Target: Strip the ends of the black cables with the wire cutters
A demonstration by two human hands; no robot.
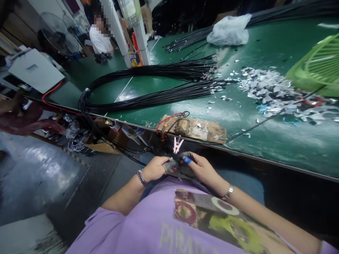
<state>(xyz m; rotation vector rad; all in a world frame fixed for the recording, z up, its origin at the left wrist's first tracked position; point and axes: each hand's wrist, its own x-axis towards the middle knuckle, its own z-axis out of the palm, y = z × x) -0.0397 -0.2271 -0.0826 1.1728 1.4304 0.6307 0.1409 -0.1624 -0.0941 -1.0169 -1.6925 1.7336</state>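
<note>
My left hand (159,168), its fingertips covered, is closed in a pinch low in front of the table edge. Black cables (127,154) hang off the table and run to this hand, which appears to grip one end. Just beside it, my right hand (197,165) is also closed, thumb and fingers pressed together, with blue tape on one finger. What sits between its fingertips is too dark and small to make out. Right above both hands, a pink clothespin (177,145) is at the table edge, below a worn wooden block (196,128).
A looped bundle of black cables (148,102) lies on the green table (159,86). To the right are white and blue scraps (267,90), a green basket (317,67) and a plastic bag (229,30). Orange-handled pliers (163,130) hang at the edge. Another person (100,37) is at the back.
</note>
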